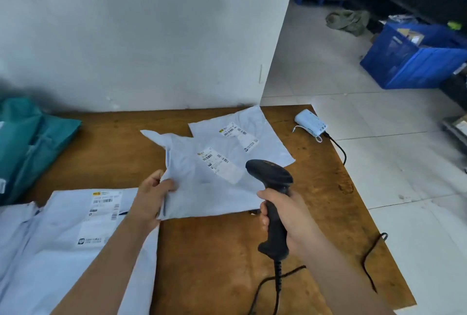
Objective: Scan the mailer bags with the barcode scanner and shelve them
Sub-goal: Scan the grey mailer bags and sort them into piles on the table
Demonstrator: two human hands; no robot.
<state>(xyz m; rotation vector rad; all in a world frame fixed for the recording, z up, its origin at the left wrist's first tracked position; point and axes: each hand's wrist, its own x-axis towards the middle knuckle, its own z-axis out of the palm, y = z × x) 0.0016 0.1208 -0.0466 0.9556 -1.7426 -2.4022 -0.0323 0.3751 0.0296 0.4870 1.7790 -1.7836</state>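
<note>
1 mailer bag [209, 195] beside the barcode scanner [269, 174]
The right hand [293, 218] curls round the scanner handle; the left hand [151, 198] pinches the bag's near edge, its label [219, 164] just left of the scanner head.

Pale mailer bag [207, 195], label up — black barcode scanner [275, 216] upright beside

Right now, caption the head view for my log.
Left hand pinches a white mailer bag while right hand aims the barcode scanner at its label.
</note>
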